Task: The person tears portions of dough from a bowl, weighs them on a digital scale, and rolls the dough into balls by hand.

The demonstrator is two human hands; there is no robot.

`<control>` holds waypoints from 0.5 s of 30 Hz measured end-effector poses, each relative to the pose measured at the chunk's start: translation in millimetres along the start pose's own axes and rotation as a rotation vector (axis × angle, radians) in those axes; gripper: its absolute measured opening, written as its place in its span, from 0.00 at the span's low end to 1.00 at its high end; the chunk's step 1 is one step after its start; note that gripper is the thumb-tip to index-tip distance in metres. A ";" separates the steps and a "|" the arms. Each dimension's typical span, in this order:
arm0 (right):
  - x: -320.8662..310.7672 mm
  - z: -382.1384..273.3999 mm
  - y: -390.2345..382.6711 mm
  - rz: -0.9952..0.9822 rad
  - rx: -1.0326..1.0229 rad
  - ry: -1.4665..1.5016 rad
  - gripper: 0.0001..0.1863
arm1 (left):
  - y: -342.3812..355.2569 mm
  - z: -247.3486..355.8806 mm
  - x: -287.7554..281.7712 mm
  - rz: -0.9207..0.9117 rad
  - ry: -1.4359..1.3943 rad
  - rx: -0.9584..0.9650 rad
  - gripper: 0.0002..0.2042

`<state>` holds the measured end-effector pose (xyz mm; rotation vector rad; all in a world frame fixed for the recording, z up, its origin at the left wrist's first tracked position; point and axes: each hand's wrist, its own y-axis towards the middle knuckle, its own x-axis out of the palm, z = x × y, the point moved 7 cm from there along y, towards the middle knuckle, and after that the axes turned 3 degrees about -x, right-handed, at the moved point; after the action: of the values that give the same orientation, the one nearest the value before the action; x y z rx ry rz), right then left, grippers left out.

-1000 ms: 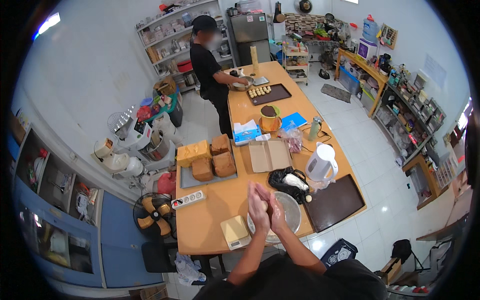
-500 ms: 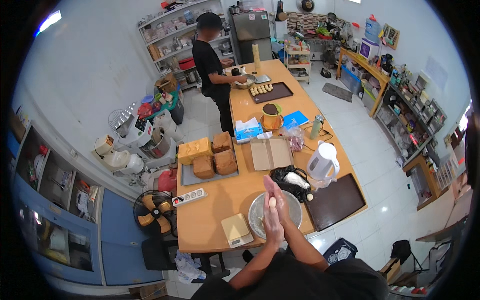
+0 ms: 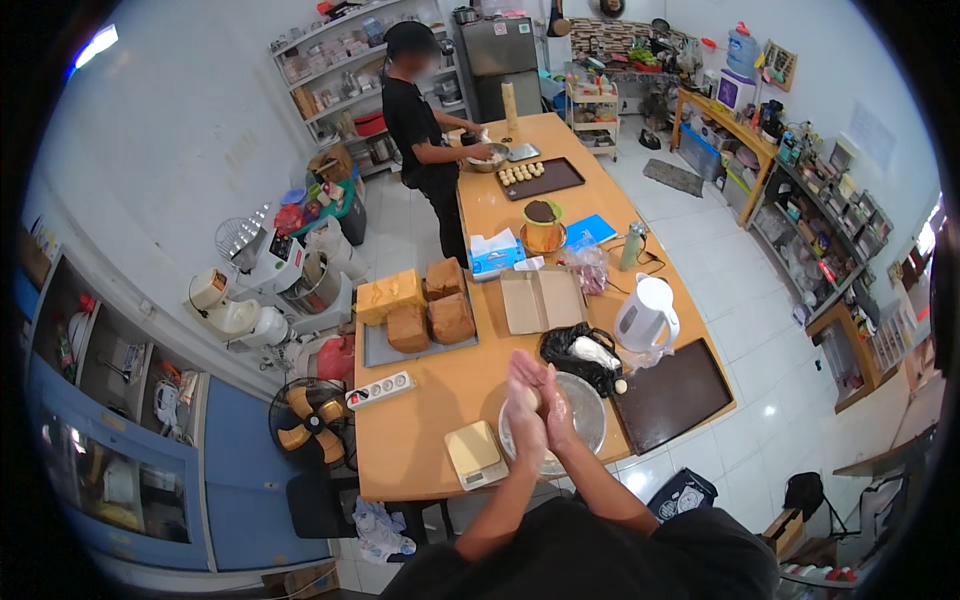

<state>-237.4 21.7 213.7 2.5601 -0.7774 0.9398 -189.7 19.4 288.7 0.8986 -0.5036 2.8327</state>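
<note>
Palm against palm, my left hand point(image 3: 523, 412) and my right hand point(image 3: 559, 408) press a pale dough ball point(image 3: 536, 401) between them. Most of the ball is hidden by the fingers and palms. Both hands are above a wide metal bowl point(image 3: 592, 437) and look whitish, as if dusted. A second small dough ball point(image 3: 621, 386) sits by the upper left corner of a dark baking tray point(image 3: 675, 398), to the right of the bowl. Left of the bowl lies a small kitchen scale point(image 3: 474, 454). Beyond my hands is a black plastic bag point(image 3: 563, 346) with something white in it.
A white electric kettle point(image 3: 645, 313) and an open cardboard box point(image 3: 543, 301) stand farther along the table. Several bread loaves point(image 3: 407, 328) rest on a tray at left, near a power strip point(image 3: 380, 390). At the far end a person point(image 3: 415, 130) works at a bowl beside a tray of dough balls point(image 3: 522, 173).
My hands have shifted slightly left and slid against each other, with the left palm now farther forward. The dough ball is still between them. The co-worker's hands have moved at the far bowl.
</note>
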 end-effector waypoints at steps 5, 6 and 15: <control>0.1 -6.4 -4.1 0.033 0.047 -0.308 0.35 | 34.9 -35.3 -42.2 -0.355 0.291 -0.027 0.29; 7.9 -2.5 -10.3 -0.037 0.141 -0.278 0.35 | 37.8 -22.7 -38.7 -0.314 0.348 0.144 0.30; 11.3 -11.7 1.6 -0.043 -0.007 -0.162 0.36 | 15.1 -20.9 -39.2 -0.430 0.464 0.406 0.30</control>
<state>-237.0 21.3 230.0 2.6602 -0.7629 0.7225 -172.2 11.8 245.9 0.3070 0.2960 2.6330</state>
